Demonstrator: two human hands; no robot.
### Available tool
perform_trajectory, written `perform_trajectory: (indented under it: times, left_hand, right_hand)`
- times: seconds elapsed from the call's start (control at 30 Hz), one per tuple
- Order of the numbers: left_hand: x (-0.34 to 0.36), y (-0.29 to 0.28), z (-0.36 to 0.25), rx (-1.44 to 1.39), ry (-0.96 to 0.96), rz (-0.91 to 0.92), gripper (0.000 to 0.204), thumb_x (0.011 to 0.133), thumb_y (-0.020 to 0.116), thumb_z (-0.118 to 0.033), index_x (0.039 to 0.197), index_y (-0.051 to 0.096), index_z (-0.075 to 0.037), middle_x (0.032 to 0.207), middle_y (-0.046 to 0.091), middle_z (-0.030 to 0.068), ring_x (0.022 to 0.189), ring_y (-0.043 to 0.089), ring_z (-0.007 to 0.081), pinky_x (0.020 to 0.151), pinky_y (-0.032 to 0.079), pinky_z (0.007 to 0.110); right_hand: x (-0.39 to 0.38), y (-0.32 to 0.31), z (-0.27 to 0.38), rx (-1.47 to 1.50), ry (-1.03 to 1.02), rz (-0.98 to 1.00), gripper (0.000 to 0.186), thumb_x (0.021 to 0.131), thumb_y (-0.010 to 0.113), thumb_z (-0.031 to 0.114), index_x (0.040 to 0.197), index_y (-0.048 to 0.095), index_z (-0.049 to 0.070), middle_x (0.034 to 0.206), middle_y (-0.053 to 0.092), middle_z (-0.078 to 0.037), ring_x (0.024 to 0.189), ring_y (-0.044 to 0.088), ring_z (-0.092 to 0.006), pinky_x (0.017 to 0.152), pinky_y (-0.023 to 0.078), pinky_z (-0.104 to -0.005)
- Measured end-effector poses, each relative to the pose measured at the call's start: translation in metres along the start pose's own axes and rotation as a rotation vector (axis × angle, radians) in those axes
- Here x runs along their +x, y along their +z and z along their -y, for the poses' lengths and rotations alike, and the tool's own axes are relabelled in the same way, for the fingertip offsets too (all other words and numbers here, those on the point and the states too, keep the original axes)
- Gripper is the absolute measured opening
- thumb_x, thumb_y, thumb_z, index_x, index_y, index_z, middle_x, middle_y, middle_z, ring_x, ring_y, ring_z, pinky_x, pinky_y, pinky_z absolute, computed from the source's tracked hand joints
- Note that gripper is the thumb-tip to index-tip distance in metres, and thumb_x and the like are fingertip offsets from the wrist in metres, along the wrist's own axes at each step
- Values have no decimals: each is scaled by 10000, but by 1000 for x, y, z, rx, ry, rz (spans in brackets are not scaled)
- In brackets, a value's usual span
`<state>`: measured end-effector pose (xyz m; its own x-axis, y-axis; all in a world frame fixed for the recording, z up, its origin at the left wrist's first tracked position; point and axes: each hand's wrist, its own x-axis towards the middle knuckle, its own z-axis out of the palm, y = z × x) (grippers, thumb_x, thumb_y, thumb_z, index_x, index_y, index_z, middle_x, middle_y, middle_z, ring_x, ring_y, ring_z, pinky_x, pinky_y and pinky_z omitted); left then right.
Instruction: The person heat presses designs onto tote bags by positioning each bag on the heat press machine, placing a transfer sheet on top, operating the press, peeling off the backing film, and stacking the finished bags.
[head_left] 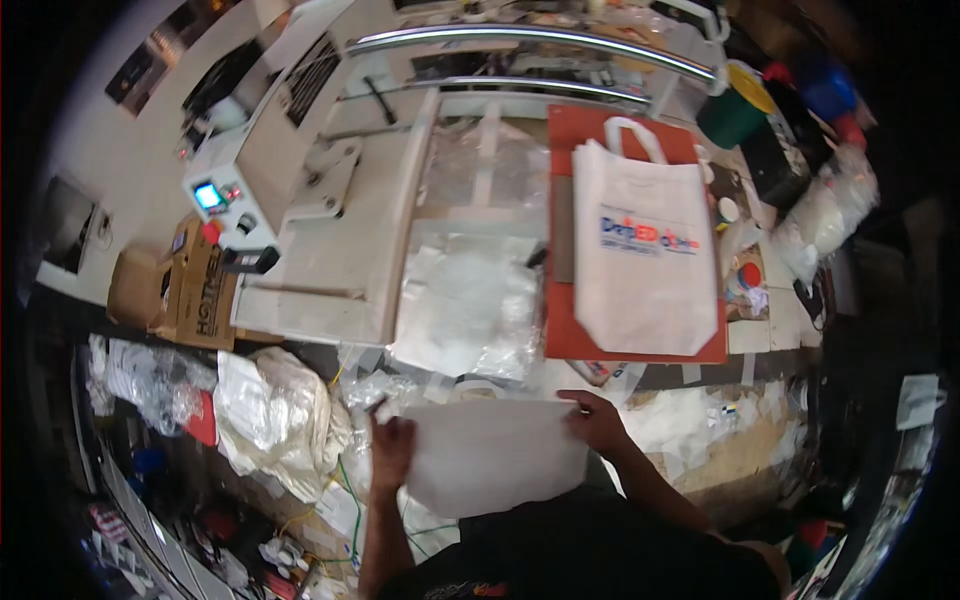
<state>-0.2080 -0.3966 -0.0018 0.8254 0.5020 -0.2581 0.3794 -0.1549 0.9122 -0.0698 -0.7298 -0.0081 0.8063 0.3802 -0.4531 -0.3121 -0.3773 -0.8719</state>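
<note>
A plain white sheet, possibly a fabric bag, is held up in front of my body by its two sides. My left hand grips its left edge, and my right hand grips its upper right corner. Beyond it, a white handled bag with red and blue print lies flat on a red-orange pad. Left of that pad are clear plastic sheets on the machine's bed.
A white machine with a small lit screen, metal rails, a cardboard box, plastic bundles, a green bucket, a wrapped roll and scattered scraps surround the work area.
</note>
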Motion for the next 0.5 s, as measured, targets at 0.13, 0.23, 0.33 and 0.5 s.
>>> perform_trajectory:
  times: [0.13, 0.23, 0.33, 0.5]
  left_hand:
    - [20, 11, -158, 189, 436, -142, 353, 970, 491, -9, 1322, 486, 20, 1157, 621, 183, 1056, 626, 245, 891, 506, 343]
    - [62, 86, -270, 373, 834, -236, 333, 973, 517, -34, 1301, 539, 20, 1197, 633, 160, 1040, 631, 191, 875, 493, 302]
    - [49, 133, -361, 90, 1165, -582, 386, 1030, 491, -137, 1380, 461, 24, 1205, 631, 126, 722, 625, 107, 617, 487, 178]
    - [114, 215, -310, 213, 1488, -710, 297, 970, 450, -111, 1235, 511, 7, 1218, 605, 196, 1220, 543, 335, 1033, 435, 463]
  right_hand:
    - [-2, -88, 95, 64, -362, -156, 166, 917, 636, 85, 1062, 711, 55, 819, 658, 2, 767, 608, -82, 698, 497, -246]
    - [10, -181, 169, 225, -629, -453, 69, 921, 648, 42, 963, 701, 35, 866, 666, 10, 800, 586, -49, 700, 480, -226]
    - [-39, -249, 238, 170, -1169, -759, 109, 931, 655, 72, 1033, 642, 35, 997, 672, -43, 877, 622, -112, 738, 495, -224]
    - [-2, -278, 199, -21, -1398, -1054, 216, 963, 561, 67, 1167, 622, 36, 1063, 641, -94, 869, 601, -193, 749, 501, -304]
